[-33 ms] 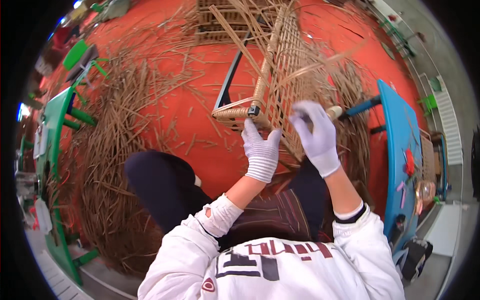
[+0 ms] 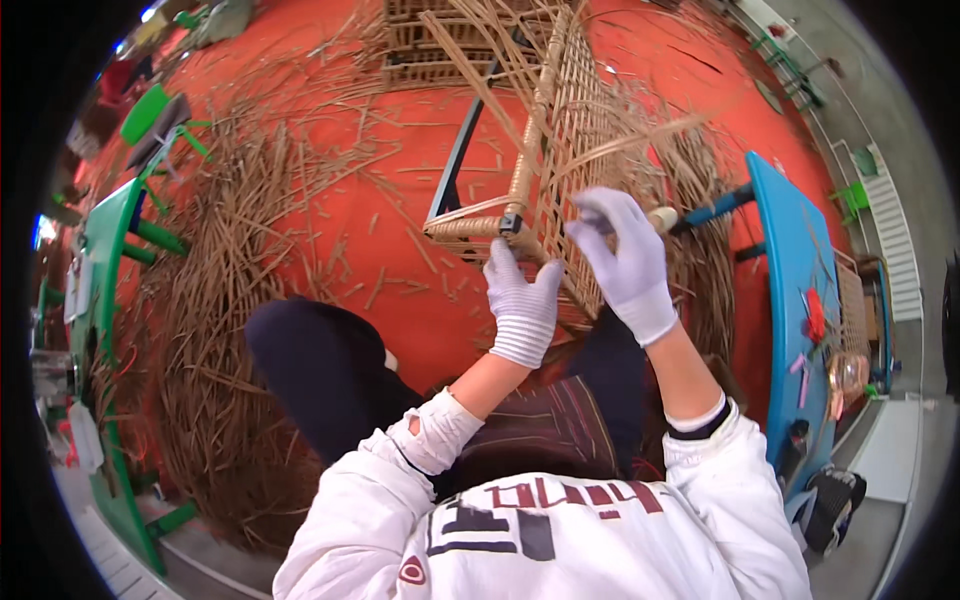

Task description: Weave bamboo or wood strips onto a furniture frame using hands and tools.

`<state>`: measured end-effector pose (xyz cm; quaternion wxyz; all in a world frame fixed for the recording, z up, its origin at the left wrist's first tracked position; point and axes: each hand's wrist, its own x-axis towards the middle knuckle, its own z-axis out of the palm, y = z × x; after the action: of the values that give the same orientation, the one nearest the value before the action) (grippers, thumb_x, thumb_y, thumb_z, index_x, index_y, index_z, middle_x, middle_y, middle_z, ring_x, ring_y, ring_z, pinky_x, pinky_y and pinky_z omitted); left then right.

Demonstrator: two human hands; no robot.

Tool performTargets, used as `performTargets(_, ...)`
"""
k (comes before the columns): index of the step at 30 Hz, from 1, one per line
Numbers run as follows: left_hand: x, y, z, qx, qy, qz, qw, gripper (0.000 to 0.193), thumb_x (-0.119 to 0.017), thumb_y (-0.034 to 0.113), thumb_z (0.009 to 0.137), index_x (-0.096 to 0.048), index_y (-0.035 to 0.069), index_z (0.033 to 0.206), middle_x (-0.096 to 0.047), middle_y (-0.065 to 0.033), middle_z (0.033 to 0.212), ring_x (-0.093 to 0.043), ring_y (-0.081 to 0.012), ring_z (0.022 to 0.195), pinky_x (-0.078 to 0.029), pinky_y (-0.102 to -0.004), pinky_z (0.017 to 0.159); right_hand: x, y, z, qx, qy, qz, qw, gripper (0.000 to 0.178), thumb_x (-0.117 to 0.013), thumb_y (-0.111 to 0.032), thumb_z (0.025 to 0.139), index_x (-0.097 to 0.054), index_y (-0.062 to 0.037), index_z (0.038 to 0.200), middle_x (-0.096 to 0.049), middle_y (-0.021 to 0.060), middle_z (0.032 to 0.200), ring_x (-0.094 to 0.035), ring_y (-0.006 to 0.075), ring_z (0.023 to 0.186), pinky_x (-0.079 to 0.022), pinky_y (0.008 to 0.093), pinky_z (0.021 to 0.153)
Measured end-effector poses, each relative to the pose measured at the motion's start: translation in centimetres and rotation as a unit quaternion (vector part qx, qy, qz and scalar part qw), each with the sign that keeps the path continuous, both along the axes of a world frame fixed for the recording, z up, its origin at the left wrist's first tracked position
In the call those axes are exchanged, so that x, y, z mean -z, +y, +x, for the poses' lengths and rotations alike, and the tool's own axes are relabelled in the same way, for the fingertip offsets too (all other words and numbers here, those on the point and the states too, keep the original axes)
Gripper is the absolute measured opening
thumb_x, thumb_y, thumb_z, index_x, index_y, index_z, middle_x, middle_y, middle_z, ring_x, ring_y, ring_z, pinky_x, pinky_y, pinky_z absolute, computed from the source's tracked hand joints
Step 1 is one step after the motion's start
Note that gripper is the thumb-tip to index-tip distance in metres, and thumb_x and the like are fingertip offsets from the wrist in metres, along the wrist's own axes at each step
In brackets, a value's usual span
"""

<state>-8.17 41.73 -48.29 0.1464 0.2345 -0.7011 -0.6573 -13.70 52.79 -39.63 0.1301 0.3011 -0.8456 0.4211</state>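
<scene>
A woven rattan frame [image 2: 522, 170] with dark metal bars stands before me, its near corner toward my body. My left hand [image 2: 522, 305], in a white glove with a striped cuff, grips this corner, fingers on one side and thumb on the other. Just right of it my gloved right hand [image 2: 625, 255] hovers over the weave. Its fingers are bent and stand apart from the thumb; I see nothing held between them. A loose rattan strip [image 2: 640, 140] arcs out to the right beyond that hand. More long strips [image 2: 465, 65] stick up from the far end.
Rattan scraps [image 2: 225, 330] are heaped at the left on the red floor [image 2: 350, 250]. A green table [image 2: 115, 240] stands left, a blue table [image 2: 790, 260] right. Another woven piece [image 2: 430, 65] is at the back. A pale rounded handle end [image 2: 662, 220] shows beyond my right hand.
My right hand has shifted slightly left and away from me, its fingers bending a little. The loose strip has less blur and sits lower. My left hand stays at the corner.
</scene>
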Motion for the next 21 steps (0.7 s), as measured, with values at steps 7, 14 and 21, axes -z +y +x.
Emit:
performTargets(7,-4.0,6.6,1.4,0.078,0.037,-0.105,0.991,0.067,-0.077,0.023,0.079,-0.046,0.003,0.135,-0.051,-0.0292,0.125,-0.054,-0.0471,0.113,-0.046,-0.0501,0.098,-2.7,3.3,1.1,0.094,0.032,0.123,0.987,0.052,-0.083,-0.019,0.079,-0.061,-0.0041,0.124,-0.062,0.0124,0.115,-0.065,0.0231,0.094,-0.054,0.0349,0.086)
performTargets(14,-6.0,9.2,1.9,0.204,0.028,-0.187,0.961,0.082,-0.079,0.02,0.076,-0.038,0.0,0.144,-0.046,-0.0301,0.137,-0.046,-0.0481,0.126,-0.04,-0.0507,0.107,-3.8,9.7,0.8,0.091,-0.073,0.045,0.992,0.059,-0.085,-0.021,0.078,-0.059,-0.0025,0.127,-0.067,0.0135,0.119,-0.065,0.0232,0.111,-0.051,0.0352,0.098)
performTargets(21,-5.6,9.1,2.1,0.244,0.043,-0.26,0.933,0.094,-0.08,0.02,0.077,-0.027,-0.001,0.152,-0.044,-0.0294,0.141,-0.047,-0.0454,0.128,-0.04,-0.0479,0.108,-2.7,11.7,-0.1,0.076,-0.098,0.005,0.992,0.063,-0.089,-0.039,0.073,-0.06,-0.0038,0.117,-0.068,0.0131,0.111,-0.067,0.0253,0.106,-0.053,0.0371,0.096)
